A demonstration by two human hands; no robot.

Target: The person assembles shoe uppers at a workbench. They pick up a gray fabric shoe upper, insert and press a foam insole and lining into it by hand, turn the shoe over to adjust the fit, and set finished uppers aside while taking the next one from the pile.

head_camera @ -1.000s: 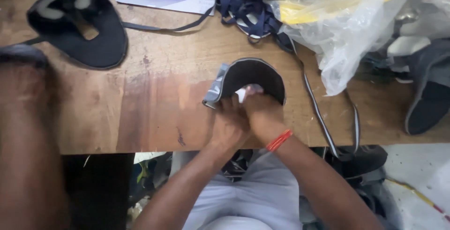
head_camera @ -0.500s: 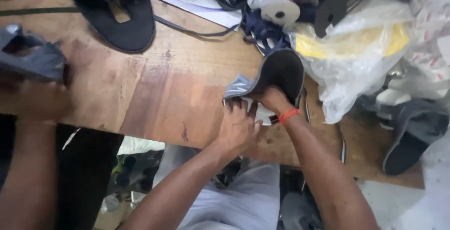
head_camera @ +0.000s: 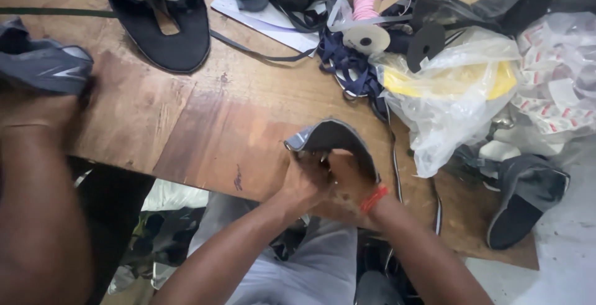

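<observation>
Both hands, left hand (head_camera: 307, 177) and right hand (head_camera: 347, 177), fingers clamped on grey shoe upper (head_camera: 329, 137) at wooden table (head_camera: 205, 125) edge; loosened grip risks dropping it off.

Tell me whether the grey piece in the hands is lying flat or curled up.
Curled up. The grey piece arches in a curve above the wooden table, with the left hand and right hand pinching its lower edge.

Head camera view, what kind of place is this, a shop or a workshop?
Probably a small shoe-making workshop. Both hands, left hand and right hand, work a grey shoe upper on a worn wooden table, with another black upper and a spool of pink cord nearby.
</observation>
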